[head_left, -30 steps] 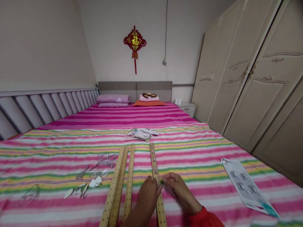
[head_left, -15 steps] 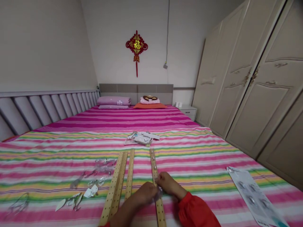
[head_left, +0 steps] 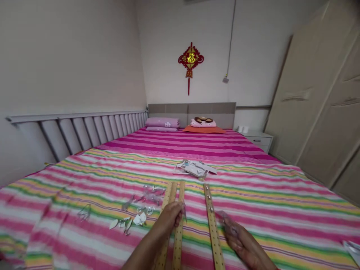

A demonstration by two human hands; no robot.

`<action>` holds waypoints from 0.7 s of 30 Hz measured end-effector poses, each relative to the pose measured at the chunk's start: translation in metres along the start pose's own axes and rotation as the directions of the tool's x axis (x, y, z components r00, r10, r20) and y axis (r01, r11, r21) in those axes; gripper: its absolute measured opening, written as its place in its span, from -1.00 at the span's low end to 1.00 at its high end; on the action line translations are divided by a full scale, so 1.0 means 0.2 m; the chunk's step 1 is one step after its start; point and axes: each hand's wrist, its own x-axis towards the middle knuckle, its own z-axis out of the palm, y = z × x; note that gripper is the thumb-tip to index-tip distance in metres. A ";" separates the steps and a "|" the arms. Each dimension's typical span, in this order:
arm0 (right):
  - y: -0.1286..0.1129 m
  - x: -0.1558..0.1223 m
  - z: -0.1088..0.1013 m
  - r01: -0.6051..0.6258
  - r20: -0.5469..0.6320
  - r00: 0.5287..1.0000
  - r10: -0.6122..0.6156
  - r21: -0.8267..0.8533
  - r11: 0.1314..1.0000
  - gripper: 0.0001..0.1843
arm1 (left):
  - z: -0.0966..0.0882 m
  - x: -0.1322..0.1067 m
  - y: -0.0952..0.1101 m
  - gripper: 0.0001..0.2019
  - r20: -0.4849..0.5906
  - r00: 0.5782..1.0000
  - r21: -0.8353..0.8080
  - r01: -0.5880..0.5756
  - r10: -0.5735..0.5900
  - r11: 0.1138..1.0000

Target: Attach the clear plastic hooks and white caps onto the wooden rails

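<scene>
The left hand (head_left: 168, 224) is closed, its fingertips pinching a thin clear plastic sliver (head_left: 185, 213) that pokes up past the thumb, directly above the middle wooden strip (head_left: 179, 234). The right hand (head_left: 242, 244) is loosely curled, half open, around a blurred piece of clear plastic (head_left: 229, 225), just right of the right wooden strip (head_left: 213, 228), which lies nearer that hand than the left. Both strips are pale, flat and drilled with rows of small holes, their long axes running from the near edge of the striped bedspread (head_left: 281, 210) toward the headboard (head_left: 191, 110). A third wooden strip (head_left: 168, 197) lies beside the middle one. Further left lie scattered clear plastic pieces (head_left: 152, 194) and white scraps (head_left: 140, 219).
</scene>
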 end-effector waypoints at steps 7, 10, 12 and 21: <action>-0.01 0.11 0.52 0.036 0.111 0.994 -0.016 -0.180 0.983 -0.74 | -0.67 0.11 0.13 -0.61 -0.160 0.944 0.541 -0.161 0.289 0.825; 0.09 0.20 0.76 -0.084 0.263 0.957 0.120 -0.143 0.986 -0.81 | -0.88 0.20 0.07 -0.63 -0.265 0.919 0.582 -0.089 0.293 0.808; 0.17 0.25 0.87 -0.138 0.250 0.953 0.168 -0.135 0.981 -0.83 | -0.96 0.26 0.02 -0.68 -0.325 0.895 0.601 -0.053 0.304 0.798; 0.35 0.58 1.12 -0.073 0.095 0.990 0.101 -0.264 0.962 -0.86 | -1.12 0.41 -0.10 -0.88 -0.463 0.790 0.740 0.094 0.402 0.666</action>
